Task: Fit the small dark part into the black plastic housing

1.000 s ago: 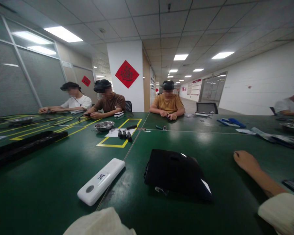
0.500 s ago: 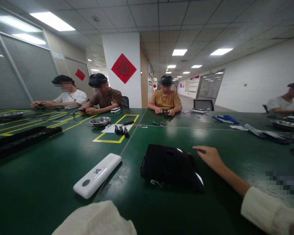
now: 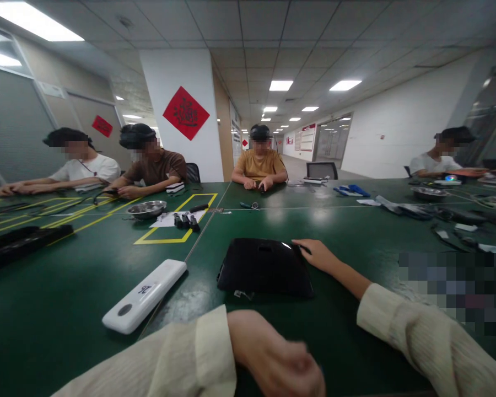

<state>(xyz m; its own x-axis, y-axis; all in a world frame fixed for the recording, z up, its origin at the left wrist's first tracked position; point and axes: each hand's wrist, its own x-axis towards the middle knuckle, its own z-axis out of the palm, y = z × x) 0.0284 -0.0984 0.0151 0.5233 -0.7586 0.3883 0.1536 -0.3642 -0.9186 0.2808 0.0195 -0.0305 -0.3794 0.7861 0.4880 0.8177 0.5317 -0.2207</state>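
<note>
A glossy black panel, shaped like a flat cover, lies on the green table in front of me. A small clear tag sticks out at its near edge. My right hand is at the panel's far right corner, its fingers closed on the edge. Close to my body, my left hand is curled with its fingers drawn together, apart from the panel. It is blurred, and whatever may be inside it is hidden. A white oblong device marked 26 lies left of the panel.
Beyond are a steel bowl, several small black parts on white paper, and green-handled pliers. A long black tray lies left; blue cloth and cables lie right. Several people sit around the table.
My right hand has come to the panel's corner, and the panel's near right side has shifted away from me. My left hand has come into view. The view has turned right.
</note>
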